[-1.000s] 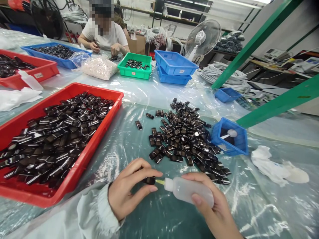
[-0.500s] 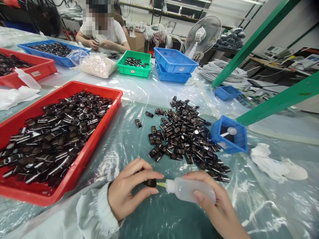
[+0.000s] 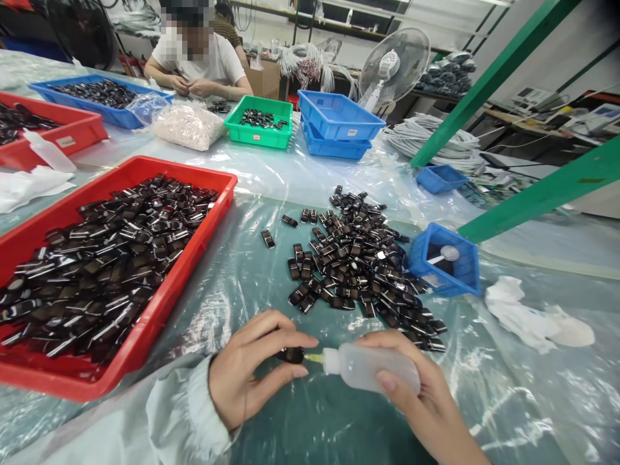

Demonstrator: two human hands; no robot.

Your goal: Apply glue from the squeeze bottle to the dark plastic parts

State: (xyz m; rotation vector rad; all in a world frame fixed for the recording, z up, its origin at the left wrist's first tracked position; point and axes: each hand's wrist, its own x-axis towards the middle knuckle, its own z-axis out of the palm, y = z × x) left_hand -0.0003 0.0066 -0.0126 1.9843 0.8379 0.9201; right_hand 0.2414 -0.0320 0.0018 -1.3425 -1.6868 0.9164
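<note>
Between the thumb and fingers of my left hand (image 3: 259, 368) is a small glossy black plastic piece (image 3: 292, 354), partly hidden by the fingers. My right hand (image 3: 416, 381) is wrapped round a translucent white squeeze bottle (image 3: 365, 367), lying sideways in the grip. Its thin yellowish nozzle tip (image 3: 314, 358) points left and meets the end of the black piece. Beyond my hands lies a loose pile of similar black pieces (image 3: 358, 258) on the plastic-covered table (image 3: 232, 271).
A red tray (image 3: 194, 255) full of black pieces stands at left. To the right are a small blue bin (image 3: 455, 274) holding a white scoop, and crumpled tissue (image 3: 518, 313). Farther back are a green tray (image 3: 259, 135), stacked blue trays (image 3: 339, 123) and a seated person (image 3: 203, 68).
Both hands hold nearly the same pose, with the nozzle tip still at the black piece. The view has shifted very slightly.
</note>
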